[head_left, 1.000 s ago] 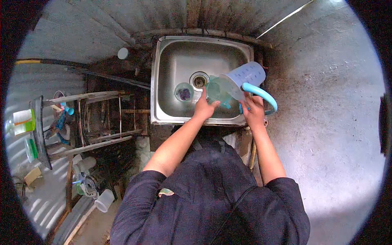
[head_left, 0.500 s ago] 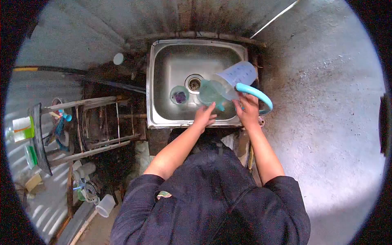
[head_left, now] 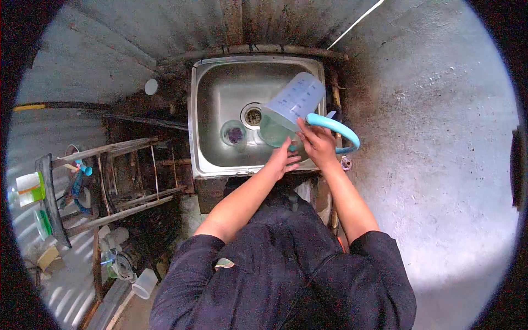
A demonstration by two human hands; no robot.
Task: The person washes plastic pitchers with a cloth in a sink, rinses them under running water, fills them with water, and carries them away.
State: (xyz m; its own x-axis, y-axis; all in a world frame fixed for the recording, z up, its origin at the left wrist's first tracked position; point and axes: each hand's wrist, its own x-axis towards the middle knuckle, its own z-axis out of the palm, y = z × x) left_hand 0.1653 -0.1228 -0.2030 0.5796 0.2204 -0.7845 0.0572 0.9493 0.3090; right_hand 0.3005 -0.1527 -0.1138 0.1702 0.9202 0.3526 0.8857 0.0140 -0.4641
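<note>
My right hand grips the lower rim side of a tilted, see-through measuring jug with dark markings, its mouth facing down-left over the sink. Beside that hand bends a thick light blue curved tube. Below the jug's mouth is a greenish see-through vessel with a teal part, partly covered by the jug. My left hand is at its near side, fingers apart; whether the thumb touches it I cannot tell. A clear cup with something purple stands left of the drain.
The steel sink has a round drain near its middle. To the left is a wooden rack with utensils and containers. A dipper with a long handle lies lower left. A rough grey wall rises on the right.
The measuring jug has swung left and further over the greenish vessel, covering more of it. My right hand moved left with it. The whole view has shifted slightly.
</note>
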